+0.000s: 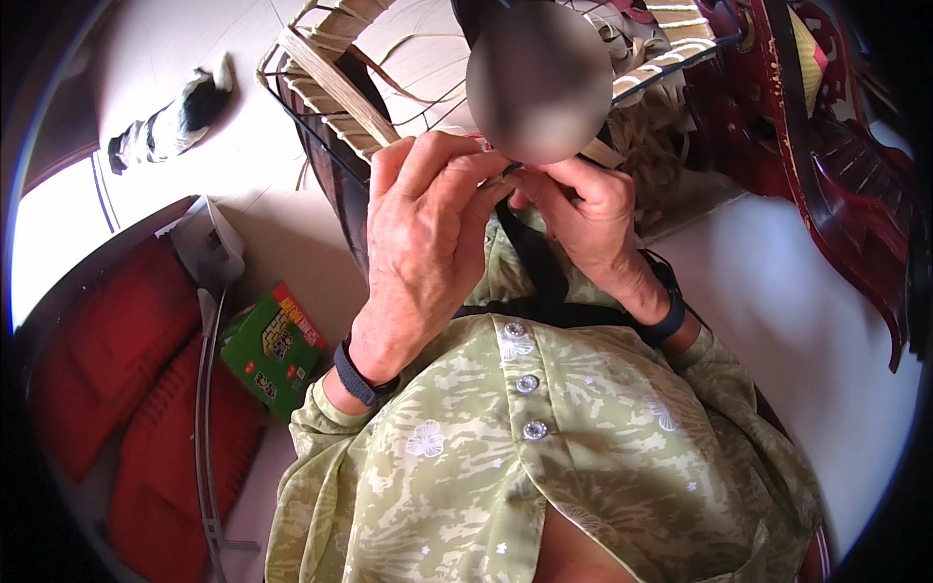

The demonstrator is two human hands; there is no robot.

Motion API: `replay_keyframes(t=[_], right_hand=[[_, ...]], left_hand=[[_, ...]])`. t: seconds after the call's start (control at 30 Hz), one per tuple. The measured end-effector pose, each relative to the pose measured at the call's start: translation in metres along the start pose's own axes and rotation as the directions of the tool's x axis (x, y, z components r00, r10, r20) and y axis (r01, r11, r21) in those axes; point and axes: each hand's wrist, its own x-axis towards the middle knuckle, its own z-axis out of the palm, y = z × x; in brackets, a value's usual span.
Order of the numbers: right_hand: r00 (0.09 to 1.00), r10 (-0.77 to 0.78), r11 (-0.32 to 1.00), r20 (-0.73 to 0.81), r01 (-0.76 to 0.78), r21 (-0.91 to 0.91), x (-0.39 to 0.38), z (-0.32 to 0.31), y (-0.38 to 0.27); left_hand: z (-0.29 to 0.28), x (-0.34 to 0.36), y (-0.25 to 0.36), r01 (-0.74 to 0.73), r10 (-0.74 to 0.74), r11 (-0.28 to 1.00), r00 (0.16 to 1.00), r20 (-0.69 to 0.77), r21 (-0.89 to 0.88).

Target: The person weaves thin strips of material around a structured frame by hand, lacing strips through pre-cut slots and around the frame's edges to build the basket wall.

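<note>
My left hand [420, 228] and my right hand [595, 216] meet in front of my chest, both with fingers closed in a pinch. A small dark piece shows between the fingertips, too little of it to name. Just beyond my hands is a black wire frame [303, 124] wrapped with pale flat strips [321, 73]. More of this wrapped frame shows at the upper right. A round blurred patch hides what lies directly past my fingertips. Below my hands, a black strap [535, 257] hangs over my patterned green clothing.
Loose pale strips [661, 131] lie heaped beyond my right hand. Carved dark red wooden furniture [777, 107] stands at right. To the left are a green box [272, 350], a thin grey metal stand [202, 408] and red cushions [126, 340]. A black-and-white cat [180, 121] lies on the floor.
</note>
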Motion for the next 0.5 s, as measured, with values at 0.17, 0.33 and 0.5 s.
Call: replay_keyframes(t=[0.17, 0.33, 0.5], right_hand=[[0.934, -0.351, 0.893, -0.072, 0.311, -0.326, 0.004, -0.001, -0.007], [0.995, 0.048, 0.998, 0.087, -0.044, -0.051, -0.005, -0.013, -0.031], [0.906, 0.33, 0.916, 0.264, -0.375, 0.142, -0.003, -0.025, -0.05]], left_hand=[[-0.003, -0.002, -0.001, -0.028, 0.028, 0.999, 0.999, 0.035, 0.015], [-0.006, -0.006, -0.006, -0.044, 0.042, 0.998, 0.996, 0.08, 0.035], [-0.009, -0.008, -0.01, -0.071, 0.069, 0.997, 0.994, 0.085, 0.016]])
